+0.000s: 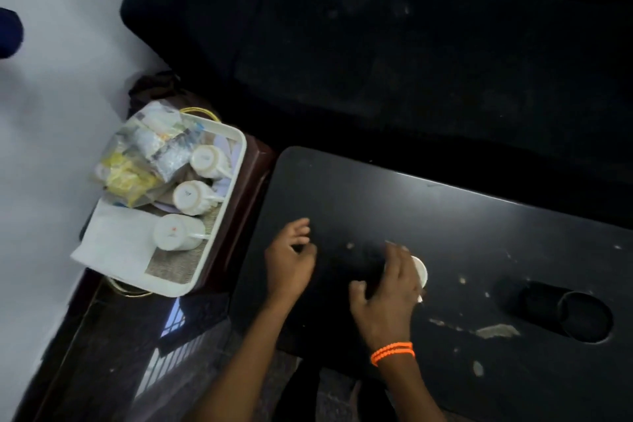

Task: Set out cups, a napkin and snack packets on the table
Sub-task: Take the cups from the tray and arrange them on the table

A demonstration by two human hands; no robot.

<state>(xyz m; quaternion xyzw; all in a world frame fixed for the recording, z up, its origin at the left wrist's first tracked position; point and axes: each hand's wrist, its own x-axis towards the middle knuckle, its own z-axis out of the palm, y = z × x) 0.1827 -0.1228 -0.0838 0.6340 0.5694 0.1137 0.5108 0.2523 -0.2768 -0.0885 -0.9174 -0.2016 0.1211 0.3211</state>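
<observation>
A white tray (191, 281) at the left holds three white cups lying upturned (176, 232), (190, 197), (205, 160), a white napkin (113, 241) and clear snack packets (144, 154). On the black table (445, 233) stands one white cup (420, 271), mostly hidden under my right hand (387, 295), whose fingers spread loosely over it; whether they grip it is unclear. My left hand (291, 257) hovers over the table's left part, fingers curled and apart, holding nothing.
The tray rests on a dark red-brown side stand (253, 161) next to a white wall. The table has a round cup-holder hole (585, 315) at the right and scuffed patches. A dark sofa (376, 44) lies behind the table.
</observation>
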